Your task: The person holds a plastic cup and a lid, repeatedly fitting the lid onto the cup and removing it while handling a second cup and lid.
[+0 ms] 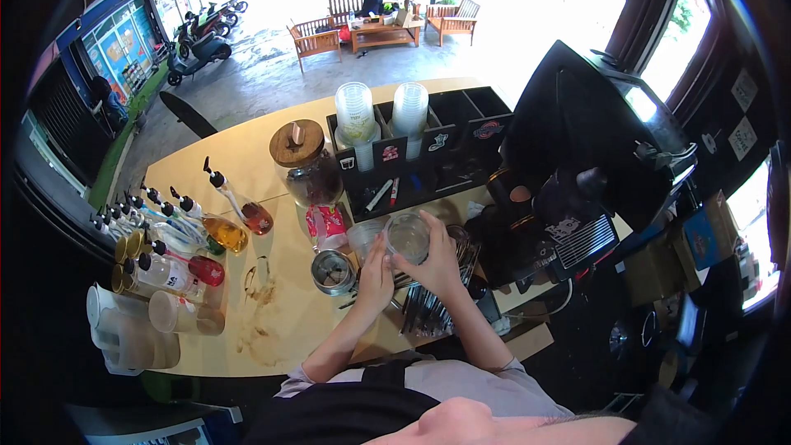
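Near the middle of the counter, my right hand (435, 262) is wrapped round a clear plastic cup (409, 236), its open rim facing up. My left hand (376, 274) is beside it with its fingers stretched out, against another clear cup (364, 237) that lies to the left. Whether the left fingers grip that cup is not clear. A metal tin (333, 271) stands just left of my left hand, and a pink packet (327, 226) lies behind the tin. Black straws or sticks (428, 303) lie beneath my right wrist.
A black organizer (432, 166) holds stacked cups (355, 111) at the back. A wooden-lidded jar (306, 166) stands left of it. Several pump bottles (224, 233) and plastic pitchers (124, 325) line the left side. A black machine (568, 235) is at the right. A person sits outside.
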A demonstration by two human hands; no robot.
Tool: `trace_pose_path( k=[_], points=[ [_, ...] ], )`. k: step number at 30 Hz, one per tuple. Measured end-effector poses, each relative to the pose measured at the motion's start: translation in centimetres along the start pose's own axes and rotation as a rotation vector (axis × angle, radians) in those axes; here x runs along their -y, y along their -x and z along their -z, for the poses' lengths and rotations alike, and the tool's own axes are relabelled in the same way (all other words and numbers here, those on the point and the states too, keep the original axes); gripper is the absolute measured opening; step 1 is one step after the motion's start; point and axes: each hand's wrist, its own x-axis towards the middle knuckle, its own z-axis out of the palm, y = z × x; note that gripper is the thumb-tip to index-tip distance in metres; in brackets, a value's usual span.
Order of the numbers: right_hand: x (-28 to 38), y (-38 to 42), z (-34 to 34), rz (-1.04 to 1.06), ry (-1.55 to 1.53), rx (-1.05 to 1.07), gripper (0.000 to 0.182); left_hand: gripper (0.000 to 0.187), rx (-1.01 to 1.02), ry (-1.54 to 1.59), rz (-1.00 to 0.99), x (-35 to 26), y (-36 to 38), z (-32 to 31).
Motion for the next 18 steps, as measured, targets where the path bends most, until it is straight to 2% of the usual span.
trace_pose_path(
  k=[2, 4, 7, 8, 10, 11, 12, 13, 14, 16, 18],
  points=[
    [0.4, -0.2, 0.5, -0.02, -0.089, -0.021, 0.092, 0.048, 0.005, 0.016, -0.035, -0.4, -0.7, 0.2],
    [0.8, -0.4, 1.1, 0.109, -0.05, -0.169, 0.092, 0.047, 0.016, 0.029, -0.071, -0.9, -1.7, 0.4],
    [1.8, -0.6, 2.0, 0.138, -0.159, -0.247, 0.094, 0.047, -0.009, 0.084, -0.117, -1.6, -2.5, 0.5],
    [2.3, -0.5, 2.3, 0.14, -0.158, -0.256, 0.094, 0.048, 0.007, 0.142, -0.078, -1.8, -2.6, 0.6],
    [3.4, -0.1, 2.9, -0.046, -0.374, -0.191, 0.09, 0.049, 0.021, 0.199, -0.049, -2.0, -3.0, 0.3],
    [3.5, 0.0, 2.4, -0.04, -0.373, -0.198, 0.09, 0.05, -0.014, 0.385, -0.09, -1.8, -3.3, -0.3],
    [3.1, 0.0, 1.2, 0.029, -0.598, -0.279, 0.086, 0.052, -0.047, 0.571, -0.132, -1.8, -3.5, -0.8],
    [2.7, 0.0, 0.2, 0.101, -0.821, -0.359, 0.082, 0.052, -0.045, 0.571, -0.141, -2.1, -3.5, -0.9],
    [2.1, 0.3, -0.6, 0.106, -0.82, -0.365, 0.082, 0.053, -0.082, 0.675, -0.112, -2.4, -3.3, -1.1],
    [0.9, 1.2, -1.9, -0.012, -0.921, -0.134, 0.078, 0.054, -0.116, 0.779, -0.083, -2.6, -3.3, -1.3],
    [0.2, 2.0, -2.5, -0.074, -0.918, -0.06, 0.08, 0.054, -0.15, 0.76, -0.108, -2.8, -3.1, -1.4]
  ],
)
